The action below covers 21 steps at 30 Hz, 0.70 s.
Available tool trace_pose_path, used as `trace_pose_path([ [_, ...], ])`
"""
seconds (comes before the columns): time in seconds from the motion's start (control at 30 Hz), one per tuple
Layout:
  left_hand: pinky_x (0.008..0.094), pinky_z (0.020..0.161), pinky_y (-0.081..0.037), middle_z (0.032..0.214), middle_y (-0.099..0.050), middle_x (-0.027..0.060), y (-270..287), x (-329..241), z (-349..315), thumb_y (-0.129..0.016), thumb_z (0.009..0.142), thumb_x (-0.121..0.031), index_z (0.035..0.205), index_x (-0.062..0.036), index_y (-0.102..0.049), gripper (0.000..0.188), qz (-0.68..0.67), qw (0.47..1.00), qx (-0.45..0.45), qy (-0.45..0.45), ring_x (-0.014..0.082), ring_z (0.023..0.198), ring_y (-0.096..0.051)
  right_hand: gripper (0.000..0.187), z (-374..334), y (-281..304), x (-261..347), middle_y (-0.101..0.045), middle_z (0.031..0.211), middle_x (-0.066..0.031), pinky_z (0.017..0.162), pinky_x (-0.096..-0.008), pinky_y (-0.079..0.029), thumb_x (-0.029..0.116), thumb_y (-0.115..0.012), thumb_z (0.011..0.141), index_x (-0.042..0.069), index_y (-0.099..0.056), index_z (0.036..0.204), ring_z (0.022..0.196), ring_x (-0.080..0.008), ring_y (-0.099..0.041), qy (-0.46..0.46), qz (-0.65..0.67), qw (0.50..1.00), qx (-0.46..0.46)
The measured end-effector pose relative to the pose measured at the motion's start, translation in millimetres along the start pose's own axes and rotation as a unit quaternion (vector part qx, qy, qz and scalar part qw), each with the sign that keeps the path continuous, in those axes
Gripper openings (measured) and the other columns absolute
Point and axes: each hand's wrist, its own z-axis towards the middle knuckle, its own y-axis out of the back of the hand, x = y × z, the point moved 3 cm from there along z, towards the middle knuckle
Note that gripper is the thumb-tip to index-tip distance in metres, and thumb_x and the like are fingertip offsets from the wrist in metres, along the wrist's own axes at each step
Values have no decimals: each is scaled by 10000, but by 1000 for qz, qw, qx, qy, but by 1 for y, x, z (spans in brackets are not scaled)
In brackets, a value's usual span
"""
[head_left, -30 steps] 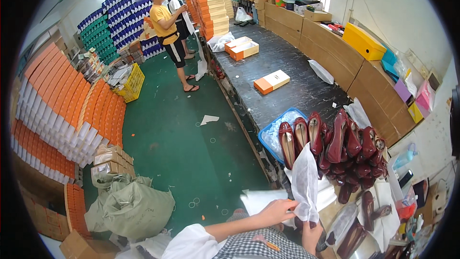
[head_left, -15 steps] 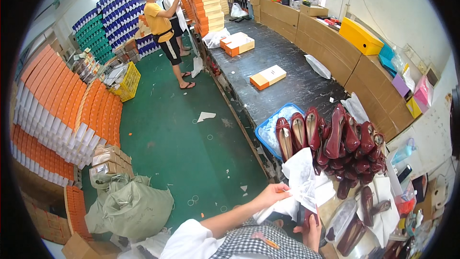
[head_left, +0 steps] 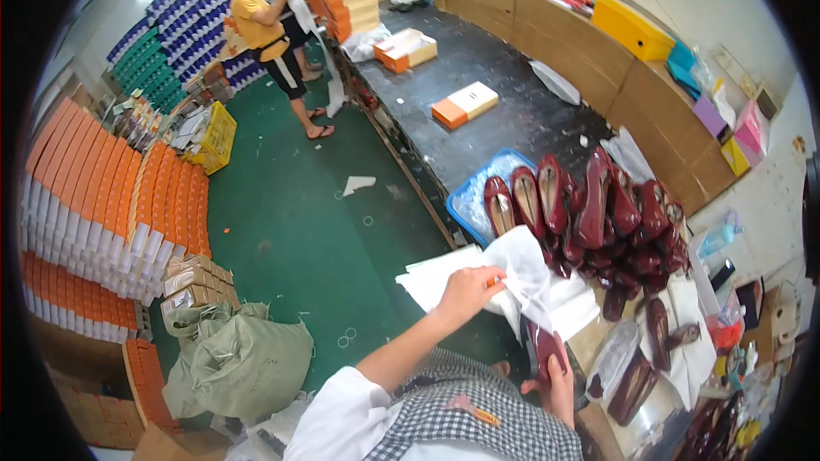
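Observation:
My right hand (head_left: 555,386) is closed around a dark red patent flat shoe (head_left: 538,348), held upright near my apron. A thin white bag or tissue (head_left: 523,265) covers the shoe's upper end. Pinched fingers of my left hand (head_left: 471,290) grip the edge of this white piece. Under and beside the left hand lie white sheets (head_left: 421,280). Just beyond, a heap of dark red shoes (head_left: 619,230) is piled on the table, partly over a blue basket (head_left: 462,205) with clear plastic in it.
More shoes (head_left: 634,388) and white paper (head_left: 686,324) lie at right. On the black table (head_left: 427,111) are orange-and-cream boxes (head_left: 465,105). Stacked orange boxes (head_left: 94,162) and a green sack (head_left: 243,367) stand at left. A person in yellow (head_left: 260,26) stands by the far end.
My left hand has moved left and up, pulling at the white piece, and more white sheets show beneath it. The shoe in my right hand shows more. The view has shifted slightly.

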Motion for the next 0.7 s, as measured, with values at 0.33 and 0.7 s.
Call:
trace_pose_path([
  [0.33, 374, 555, -473, 671, -630, 79, 16, -19, 25, -688, 760, -262, 835, -150, -661, 138, 84, 992, 23, -89, 267, 623, -624, 389, 2, 15, -7, -580, 704, -17, 413, -240, -352, 424, -393, 953, 109, -582, 824, 472, -124, -441, -179, 369, 912, 13],
  [0.7, 306, 535, -450, 605, -602, 102, 24, -84, 28, -736, 712, -319, 819, -58, -678, 288, 39, 981, 149, -121, 214, 538, -591, 473, -4, 39, 0, -559, 757, -52, 427, -259, -338, 461, -313, 964, 61, -565, 981, 471, -142, -422, -65, 436, 893, 90],
])
